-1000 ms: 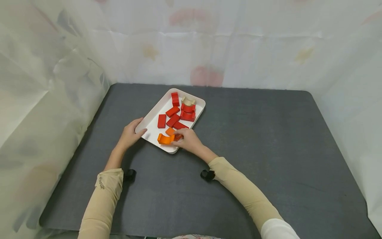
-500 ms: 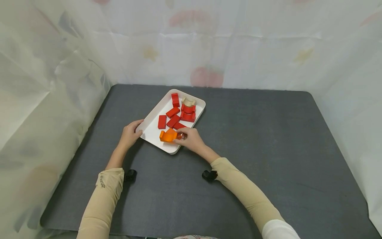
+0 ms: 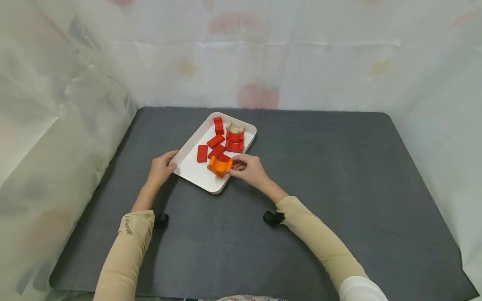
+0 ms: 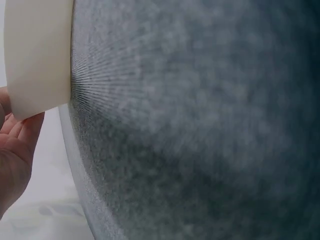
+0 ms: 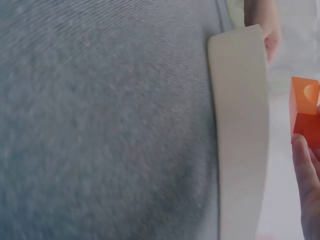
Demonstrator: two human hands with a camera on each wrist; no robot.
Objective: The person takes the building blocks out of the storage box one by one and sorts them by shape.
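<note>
An orange arch-shaped block (image 3: 220, 166) sits lifted at the near right part of a white tray (image 3: 190, 167), just over the tray's floor and close to its right rim; the right wrist view shows its orange face with a curved notch (image 5: 304, 111) beside the tray's pale wall (image 5: 240, 140). The right hand (image 3: 248, 168) pinches this block from the right side, thumb and fingertips curled onto it, with the palm resting over the dark table (image 3: 339, 175) just outside the tray. The left hand (image 3: 161, 168) holds the tray's near left edge, fingers curled round the rim; in the left wrist view the fingers (image 4: 20, 137) lie against the underside of the tray's corner (image 4: 37, 55). Just beyond the orange block, farther into the tray, lie several red blocks: a flat one (image 3: 202, 153) to the left, a few slanted ones (image 3: 216, 146) in the middle, and one standing (image 3: 218, 125) at the far end. At the far right corner of the tray a red arch pile (image 3: 235, 141) stands with a pale wooden arch piece (image 3: 235, 127) behind it. The tray lies askew on the table, left of its centre, and white translucent sheeting (image 3: 263, 54) closes in the far side and both flanks.
</note>
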